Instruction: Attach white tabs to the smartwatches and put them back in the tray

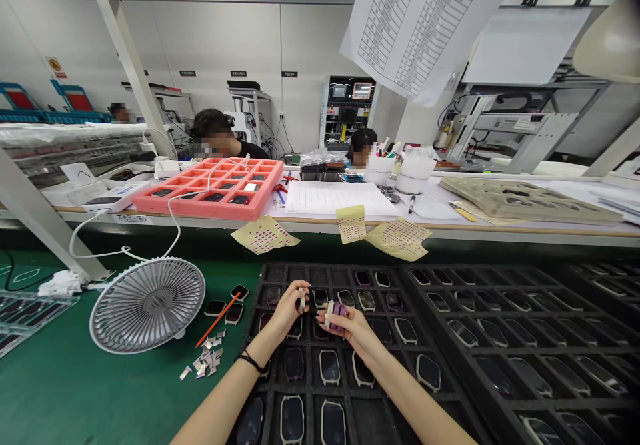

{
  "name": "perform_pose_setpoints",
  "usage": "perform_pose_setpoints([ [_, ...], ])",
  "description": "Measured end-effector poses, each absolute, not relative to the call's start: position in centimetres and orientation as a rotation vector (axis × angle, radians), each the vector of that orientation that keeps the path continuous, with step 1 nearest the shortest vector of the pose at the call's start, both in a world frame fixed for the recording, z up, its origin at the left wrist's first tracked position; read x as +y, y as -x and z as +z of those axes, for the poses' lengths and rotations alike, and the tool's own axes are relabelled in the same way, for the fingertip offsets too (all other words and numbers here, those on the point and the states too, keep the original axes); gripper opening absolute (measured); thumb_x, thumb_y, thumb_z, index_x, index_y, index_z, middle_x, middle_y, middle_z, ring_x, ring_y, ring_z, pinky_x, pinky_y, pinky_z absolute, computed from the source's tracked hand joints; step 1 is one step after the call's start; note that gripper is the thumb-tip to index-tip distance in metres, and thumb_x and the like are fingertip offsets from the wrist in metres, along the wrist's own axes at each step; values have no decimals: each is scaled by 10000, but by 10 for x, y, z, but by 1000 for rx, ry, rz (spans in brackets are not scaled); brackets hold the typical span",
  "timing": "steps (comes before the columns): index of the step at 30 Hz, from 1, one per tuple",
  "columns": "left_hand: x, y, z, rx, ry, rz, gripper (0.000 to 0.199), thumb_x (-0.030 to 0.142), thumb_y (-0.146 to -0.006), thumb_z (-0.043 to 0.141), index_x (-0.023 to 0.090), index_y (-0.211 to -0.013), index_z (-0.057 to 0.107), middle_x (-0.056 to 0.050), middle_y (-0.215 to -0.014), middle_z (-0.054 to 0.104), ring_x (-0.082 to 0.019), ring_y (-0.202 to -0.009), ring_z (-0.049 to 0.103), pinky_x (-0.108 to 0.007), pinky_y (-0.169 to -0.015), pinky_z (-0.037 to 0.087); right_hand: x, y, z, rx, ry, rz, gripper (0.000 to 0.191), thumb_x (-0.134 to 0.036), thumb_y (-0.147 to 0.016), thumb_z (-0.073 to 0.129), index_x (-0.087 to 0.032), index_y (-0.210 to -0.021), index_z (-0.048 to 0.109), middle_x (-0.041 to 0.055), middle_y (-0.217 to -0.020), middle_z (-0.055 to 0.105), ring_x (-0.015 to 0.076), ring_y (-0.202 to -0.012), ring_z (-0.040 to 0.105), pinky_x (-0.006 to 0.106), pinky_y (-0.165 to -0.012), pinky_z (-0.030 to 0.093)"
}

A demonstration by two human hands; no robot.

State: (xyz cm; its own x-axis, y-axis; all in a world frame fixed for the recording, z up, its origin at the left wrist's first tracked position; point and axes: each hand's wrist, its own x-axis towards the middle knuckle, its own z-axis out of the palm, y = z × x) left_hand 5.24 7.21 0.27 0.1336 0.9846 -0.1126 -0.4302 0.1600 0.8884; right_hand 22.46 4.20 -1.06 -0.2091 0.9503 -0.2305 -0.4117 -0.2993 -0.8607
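Note:
My left hand point(286, 310), a dark band round its wrist, is closed on a light-framed watch case point(301, 300) held on edge. To its right, my right hand point(354, 329) grips a small stack of watch cases point(338, 314), purple and light-coloured, pressed together side by side. Both hands are above a black foam tray point(370, 420) divided into pockets. Many pockets hold watch cases with dark faces, such as one with a light frame point(329, 367). My fingers partly cover what they hold.
Left on the green mat are a grey fan point(155, 304), an orange stick point(218, 320), loose watches point(234, 313) and small tabs point(206, 358). More black trays point(505, 338) lie right. A shelf behind bears a pink foam tray point(200, 210); people sit beyond it.

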Motion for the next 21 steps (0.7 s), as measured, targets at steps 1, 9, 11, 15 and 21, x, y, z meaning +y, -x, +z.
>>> perform_pose_setpoints([
  [1,72,-53,3,864,-823,1212,200,241,-631,594,187,-822,614,11,-776,499,-113,-677,487,-206,-536,388,42,-225,-11,-820,971,1705,438,-286,-499,884,-104,-861,716,140,-871,758,322,-877,716,435,-812,565],
  [9,69,-54,4,864,-835,1204,186,240,-633,603,192,-813,604,13,-765,494,-117,-682,484,-208,-543,388,40,-224,-5,-821,972,1707,446,-297,-482,893,-110,-850,723,133,-858,760,306,-850,720,445,-817,558],
  [11,69,-54,4,864,-844,1206,184,244,-634,605,191,-810,602,15,-764,491,-116,-681,482,-207,-541,390,39,-224,-3,-823,976,1711,455,-293,-477,896,-104,-853,724,139,-858,759,301,-846,720,436,-817,559],
  [15,72,-52,2,868,-882,1215,159,257,-639,605,189,-780,578,17,-756,490,-114,-674,481,-204,-538,396,40,-224,-1,-824,982,1718,460,-287,-464,901,-101,-847,727,140,-850,760,293,-834,721,422,-811,562],
  [21,77,-45,0,887,-1014,1253,124,294,-690,564,193,-744,516,28,-709,469,-114,-680,506,-195,-566,431,41,-223,-6,-808,991,1722,480,-287,-443,906,-98,-845,724,135,-852,761,278,-814,725,394,-783,574],
])
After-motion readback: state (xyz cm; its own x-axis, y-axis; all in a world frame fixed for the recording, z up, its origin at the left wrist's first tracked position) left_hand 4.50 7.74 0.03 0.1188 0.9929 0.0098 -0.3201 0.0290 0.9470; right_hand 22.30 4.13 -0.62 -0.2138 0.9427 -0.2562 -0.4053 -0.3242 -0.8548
